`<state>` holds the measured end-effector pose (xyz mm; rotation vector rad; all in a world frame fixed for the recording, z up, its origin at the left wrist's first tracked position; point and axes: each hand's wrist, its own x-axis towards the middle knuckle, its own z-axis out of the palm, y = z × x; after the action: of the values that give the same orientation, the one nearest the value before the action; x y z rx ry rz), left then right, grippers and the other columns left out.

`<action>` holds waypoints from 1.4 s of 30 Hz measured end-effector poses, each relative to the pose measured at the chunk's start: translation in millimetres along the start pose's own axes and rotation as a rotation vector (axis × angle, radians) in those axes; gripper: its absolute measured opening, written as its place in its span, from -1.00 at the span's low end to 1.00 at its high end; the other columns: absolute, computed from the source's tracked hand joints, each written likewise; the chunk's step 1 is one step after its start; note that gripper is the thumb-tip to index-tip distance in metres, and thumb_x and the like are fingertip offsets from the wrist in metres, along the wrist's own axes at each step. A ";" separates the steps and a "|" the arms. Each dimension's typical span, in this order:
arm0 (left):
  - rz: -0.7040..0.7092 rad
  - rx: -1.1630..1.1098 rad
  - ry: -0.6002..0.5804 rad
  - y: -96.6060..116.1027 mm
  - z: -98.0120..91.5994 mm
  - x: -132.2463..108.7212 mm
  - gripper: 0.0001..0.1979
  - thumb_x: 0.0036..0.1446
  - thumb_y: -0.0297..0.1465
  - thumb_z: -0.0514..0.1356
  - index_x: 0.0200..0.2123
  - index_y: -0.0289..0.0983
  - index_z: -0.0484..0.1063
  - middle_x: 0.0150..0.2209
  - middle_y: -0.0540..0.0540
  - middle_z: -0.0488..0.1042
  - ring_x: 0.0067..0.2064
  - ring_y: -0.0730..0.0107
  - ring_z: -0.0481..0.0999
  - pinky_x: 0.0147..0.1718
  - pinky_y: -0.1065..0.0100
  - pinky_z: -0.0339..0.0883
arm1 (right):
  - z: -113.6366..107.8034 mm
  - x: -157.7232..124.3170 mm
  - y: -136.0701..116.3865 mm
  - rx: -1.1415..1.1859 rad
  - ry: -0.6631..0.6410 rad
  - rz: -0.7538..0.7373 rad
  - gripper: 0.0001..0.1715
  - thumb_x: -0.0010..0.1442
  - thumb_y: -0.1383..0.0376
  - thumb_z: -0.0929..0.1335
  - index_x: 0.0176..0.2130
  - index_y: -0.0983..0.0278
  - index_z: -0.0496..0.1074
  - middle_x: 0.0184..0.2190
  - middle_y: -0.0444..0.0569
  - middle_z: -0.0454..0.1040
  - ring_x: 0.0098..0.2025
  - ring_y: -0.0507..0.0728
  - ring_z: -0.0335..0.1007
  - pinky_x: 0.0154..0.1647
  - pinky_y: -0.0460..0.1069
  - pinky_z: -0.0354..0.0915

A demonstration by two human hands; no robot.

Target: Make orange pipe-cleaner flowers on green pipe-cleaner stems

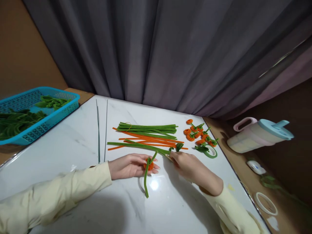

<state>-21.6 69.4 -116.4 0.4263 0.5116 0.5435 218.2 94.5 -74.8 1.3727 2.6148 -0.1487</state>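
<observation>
My left hand holds a small orange fuzzy pumpkin between its fingers, with a green stem piece hanging down from it and another end pointing up. To its right, my right hand is closed at the near ends of the green pipe cleaners; what its fingertips grip is hidden. A small dark green leaf lies just beyond that hand. Past both hands lie a bundle of green pipe cleaners and loose orange ones.
Several finished orange pumpkins and a green tape roll sit at right. A blue basket with green pieces stands at left, near thin dark wires. A tumbler, white device and white ring lie far right.
</observation>
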 end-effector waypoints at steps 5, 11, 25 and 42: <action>-0.001 0.044 0.001 0.4 1.2 -1.4 -0.66 0.07 -0.59 0.15 -0.04 -0.47 0.40 -0.06 -0.36 0.48 -0.11 0.22 0.53 -0.05 0.30 0.30 | -25.2 -11.7 8.2 0.429 0.187 -0.155 -0.73 0.20 0.48 0.12 -0.24 0.29 0.33 -0.46 -0.05 0.39 -0.48 0.05 0.31 -0.45 -0.09 0.19; -0.036 -0.002 -0.074 1.3 -5.1 1.2 -0.63 0.12 -0.50 0.08 -0.01 -0.51 0.38 -0.16 -0.38 0.51 -0.35 0.40 0.50 -0.32 0.42 0.29 | -37.4 -15.5 -10.7 0.705 0.114 -0.281 -0.66 0.24 0.41 0.14 -0.13 0.24 0.40 -0.43 -0.07 0.44 -0.43 0.03 0.32 -0.37 -0.11 0.24; -0.156 -0.053 -0.166 -0.8 -13.0 2.5 -0.54 -0.04 -0.33 0.11 -0.14 -0.59 0.41 -0.40 -0.28 0.48 -0.54 0.50 0.21 -0.39 0.37 0.19 | -39.0 -21.0 -34.9 0.906 -0.036 -0.219 -0.71 0.29 0.29 0.20 -0.09 0.26 0.44 -0.44 -0.11 0.42 -0.46 -0.01 0.21 -0.44 -0.16 0.12; -0.137 -0.067 -0.196 0.6 -9.7 -0.2 -0.73 0.06 -0.35 0.12 -0.27 -0.47 0.43 -0.50 -0.15 0.42 -0.58 0.52 0.18 -0.28 0.33 0.23 | -29.3 -21.6 -46.5 1.161 -0.226 -0.059 -0.67 0.31 0.16 0.17 -0.18 0.28 0.41 -0.64 -0.20 0.31 -0.70 -0.08 0.16 -0.61 -0.18 0.18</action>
<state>-27.5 72.1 -123.7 0.3737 0.3303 0.3812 188.6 55.7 -41.5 1.3429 2.3461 -1.9101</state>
